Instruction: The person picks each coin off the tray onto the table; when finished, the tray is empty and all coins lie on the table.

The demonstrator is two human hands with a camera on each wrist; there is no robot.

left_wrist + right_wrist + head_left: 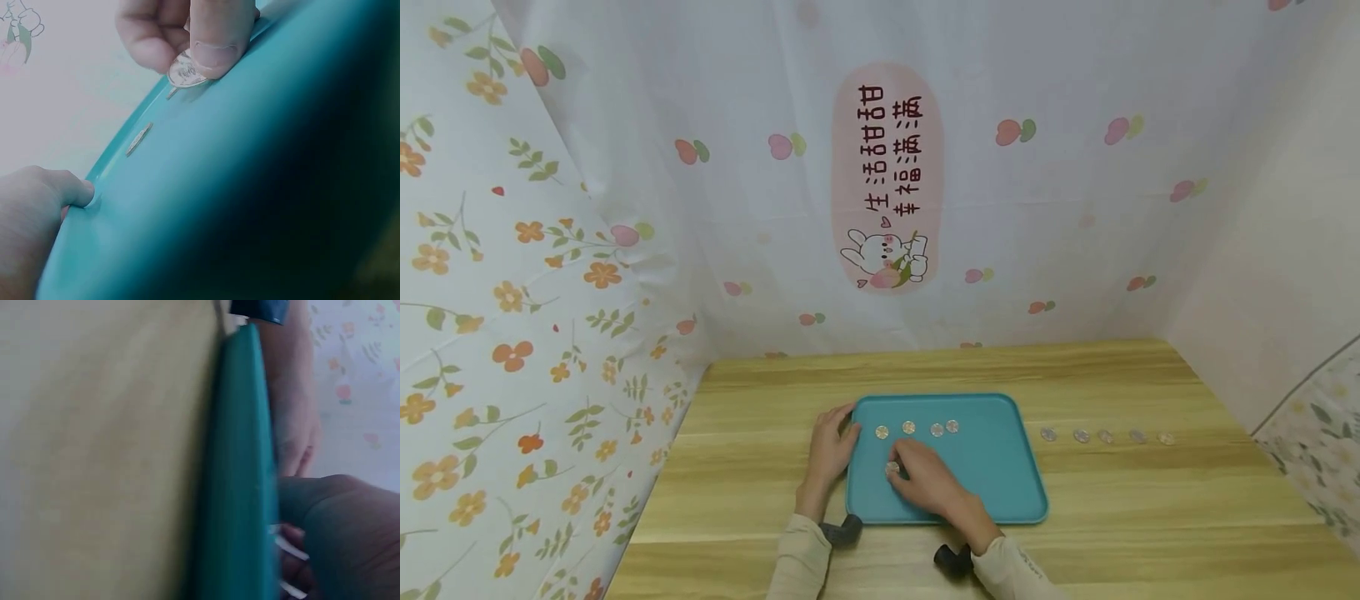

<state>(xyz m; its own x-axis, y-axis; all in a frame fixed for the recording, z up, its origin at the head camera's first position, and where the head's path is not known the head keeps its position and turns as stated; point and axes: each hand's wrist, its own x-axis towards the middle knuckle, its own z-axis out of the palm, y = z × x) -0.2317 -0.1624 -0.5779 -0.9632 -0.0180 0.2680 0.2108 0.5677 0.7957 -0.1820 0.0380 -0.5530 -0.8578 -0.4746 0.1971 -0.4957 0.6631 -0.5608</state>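
My right hand [928,479] is over the left part of a blue tray [992,492], pinching a shiny coin [892,469] between thumb and fingers. In the left wrist view this coin [186,70] is tilted up on its edge close to the tray surface. Along the tray's far side lie a gold-looking coin [882,432], another gold-looking one [908,427] and two silvery coins [937,430]. My left hand [831,446] holds the tray's left rim, its thumb [81,192] hooked over the edge. The right wrist view mostly hides the right fingers behind the tray's side.
Several more coins [1106,437] form a row on the wooden table [1112,500] right of the tray. A patterned curtain [737,208] hangs behind the table, with floral cloth [512,292] at the left. Dark wrist straps [953,561] sit near both sleeves.
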